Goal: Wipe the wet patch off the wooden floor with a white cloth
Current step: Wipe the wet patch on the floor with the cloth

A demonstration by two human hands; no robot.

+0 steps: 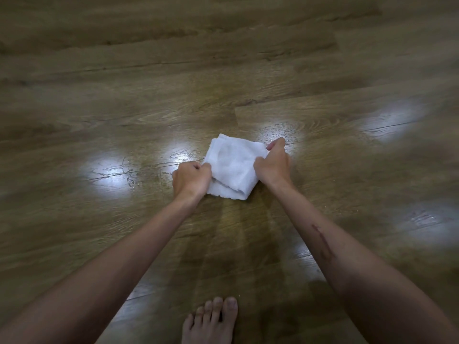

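The folded white cloth lies flat on the wooden floor at centre frame. The left hand grips its lower-left edge with fingers curled round the fabric. The right hand grips its right edge, fingers likewise curled on the fabric. A bare foot stands at the bottom of the frame, well apart from the cloth.

Wet patch: droplets and streaks glisten just beyond the right hand, above and right of the cloth. Further droplets show to the left of the left hand. Motion blur prevents stating the patch's full extent.

Assessment: wiping appears under way and incomplete. To do this step well, keep the cloth flat under even pressure from both hands. Pass it across the glistening areas in overlapping strokes. Refold to a dry face once the fabric is saturated.

Containers: none in view.
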